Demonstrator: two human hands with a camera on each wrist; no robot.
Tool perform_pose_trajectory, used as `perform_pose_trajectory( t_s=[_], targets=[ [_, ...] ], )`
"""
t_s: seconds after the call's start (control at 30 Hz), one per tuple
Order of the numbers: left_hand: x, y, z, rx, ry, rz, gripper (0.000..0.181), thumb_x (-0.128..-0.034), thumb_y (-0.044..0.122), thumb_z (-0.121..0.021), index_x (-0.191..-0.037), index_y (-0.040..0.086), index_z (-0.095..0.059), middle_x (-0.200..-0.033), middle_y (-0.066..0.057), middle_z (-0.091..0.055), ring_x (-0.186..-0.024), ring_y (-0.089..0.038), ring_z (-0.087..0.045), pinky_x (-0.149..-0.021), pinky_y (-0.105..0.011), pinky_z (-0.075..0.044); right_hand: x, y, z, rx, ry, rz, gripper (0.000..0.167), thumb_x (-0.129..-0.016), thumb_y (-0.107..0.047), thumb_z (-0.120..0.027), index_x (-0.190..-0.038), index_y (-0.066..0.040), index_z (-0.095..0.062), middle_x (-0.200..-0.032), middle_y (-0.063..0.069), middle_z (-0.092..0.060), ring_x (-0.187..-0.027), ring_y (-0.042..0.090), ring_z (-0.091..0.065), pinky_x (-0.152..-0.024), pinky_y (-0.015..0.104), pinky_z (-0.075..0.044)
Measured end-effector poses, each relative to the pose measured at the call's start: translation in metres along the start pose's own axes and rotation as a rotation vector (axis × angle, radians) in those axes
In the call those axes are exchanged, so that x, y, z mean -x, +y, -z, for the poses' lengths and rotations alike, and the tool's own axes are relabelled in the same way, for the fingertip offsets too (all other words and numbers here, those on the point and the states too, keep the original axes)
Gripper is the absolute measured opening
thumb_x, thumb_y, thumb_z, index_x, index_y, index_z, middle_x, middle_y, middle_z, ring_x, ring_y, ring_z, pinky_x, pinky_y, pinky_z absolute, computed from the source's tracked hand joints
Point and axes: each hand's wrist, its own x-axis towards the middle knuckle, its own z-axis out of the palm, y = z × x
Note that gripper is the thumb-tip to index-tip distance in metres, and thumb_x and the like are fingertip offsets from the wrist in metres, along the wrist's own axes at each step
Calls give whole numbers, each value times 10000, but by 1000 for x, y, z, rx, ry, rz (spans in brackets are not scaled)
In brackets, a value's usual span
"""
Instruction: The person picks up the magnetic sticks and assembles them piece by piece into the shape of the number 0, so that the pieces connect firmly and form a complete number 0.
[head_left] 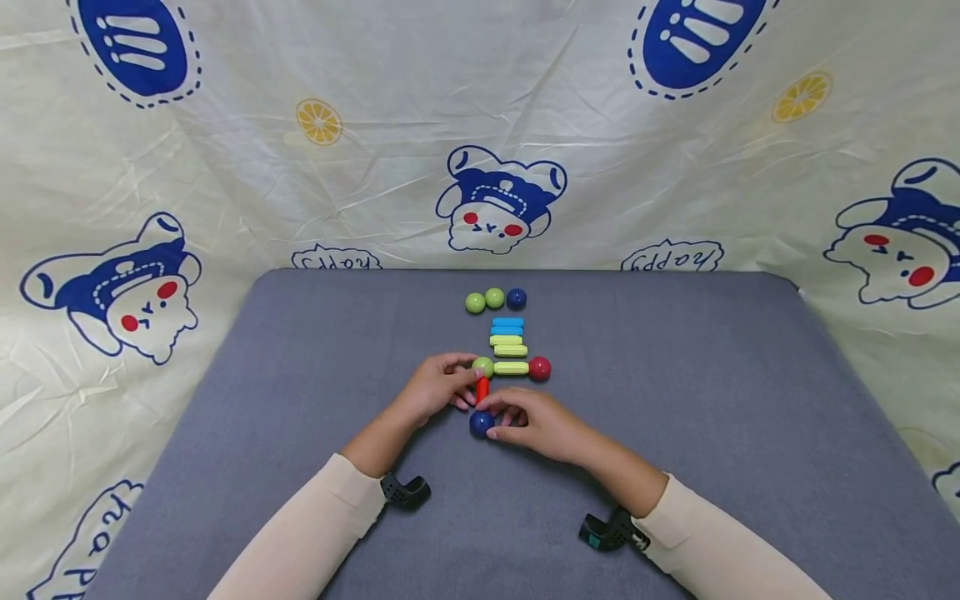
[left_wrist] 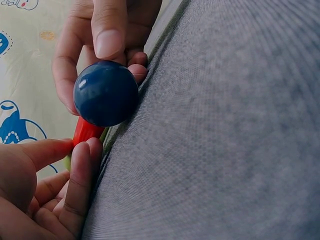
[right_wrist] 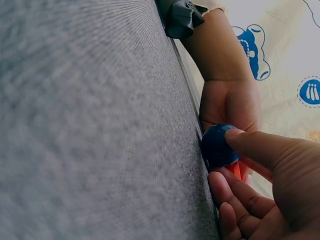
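Observation:
A dark blue ball (head_left: 482,425) sits at the near end of a red rod (head_left: 482,392), and my right hand (head_left: 542,423) pinches that ball with thumb and fingers. The left hand (head_left: 441,387) grips the red rod near its far end, beside a green ball (head_left: 483,366). From the green ball a yellow-green rod (head_left: 512,368) runs right to a red ball (head_left: 540,368). Up close in the left wrist view, the blue ball (left_wrist: 106,93) hides part of the red rod (left_wrist: 87,131). The right wrist view shows the right thumb on the blue ball (right_wrist: 219,145).
Beyond the joined pieces lie two yellow-green rods (head_left: 510,351) and two light blue rods (head_left: 507,322). Farther back, two green balls (head_left: 475,302) and another dark blue ball (head_left: 517,298) stand in a row on the grey table (head_left: 360,333). A printed cloth (head_left: 390,192) hangs behind.

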Motion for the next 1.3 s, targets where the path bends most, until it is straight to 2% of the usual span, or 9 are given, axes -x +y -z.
perform_pose_trajectory(
  t_s=[0.17, 0.33, 0.63, 0.8, 0.9, 1.07, 1.17, 1.3],
  targets=[
    [1, 0, 0, -9, -6, -11, 408, -989, 138, -640, -1370, 0, -597, -795, -33, -659, -576, -93, -632, -530, -217, -545, 0, -1, 3, -40, 13, -24, 321, -930, -225, -747, -1234, -134, -698, -1098, 53, -711, -876, 116, -638, -761, 252, -535],
    [0, 0, 0, -12, -9, 0, 409, -987, 147, -647, -1372, 17, -602, -790, -26, -657, -576, -96, -635, -528, -215, -544, 0, -1, 11, -58, 57, -35, 319, -931, -199, -744, -1234, -114, -689, -1177, 77, -705, -895, 113, -643, -788, 256, -543],
    [0, 1, 0, -24, 3, 11, 386, -981, 148, -655, -1351, 40, -626, -753, -30, -642, -548, -82, -613, -511, -219, -537, 0, 2, 27, 3, 215, -12, 313, -920, -171, -754, -1216, -82, -701, -1115, 109, -691, -922, 142, -630, -758, 250, -520],
    [0, 1, -1, -28, 6, 17, 383, -978, 142, -655, -1345, 33, -629, -761, -34, -649, -549, -83, -610, -509, -220, -534, -1, 8, 38, 58, 298, -46, 290, -909, -163, -768, -1188, -100, -720, -1067, 96, -660, -935, 170, -593, -786, 255, -517],
    [0, 1, -1, -27, 6, 18, 399, -975, 141, -658, -1357, 34, -621, -771, -30, -651, -552, -83, -613, -511, -217, -531, -1, 11, 43, 77, 336, -80, 280, -912, -170, -766, -1183, -113, -725, -1123, 97, -646, -979, 203, -583, -844, 327, -524],
    [1, 0, -1, -32, 8, 9, 406, -970, 141, -663, -1362, 42, -621, -775, -20, -648, -553, -81, -608, -507, -216, -524, -1, 18, 49, 80, 364, -157, 289, -921, -190, -758, -1200, -127, -721, -1235, 90, -613, -1091, 253, -585, -945, 444, -511],
    [2, 0, -2, -40, 10, -1, 399, -968, 143, -664, -1354, 52, -627, -789, -20, -647, -555, -87, -609, -503, -223, -524, -1, 24, 50, 89, 368, -177, 296, -923, -189, -757, -1208, -119, -717, -1249, 100, -608, -1125, 272, -586, -966, 465, -508],
    [1, 1, -2, -54, 36, -30, 399, -962, 166, -677, -1342, 57, -625, -796, -38, -626, -546, -101, -596, -483, -239, -518, -1, 29, 52, 108, 363, -185, 311, -917, -195, -763, -1214, -116, -716, -1216, 119, -619, -1079, 273, -596, -933, 444, -515]
  ],
)
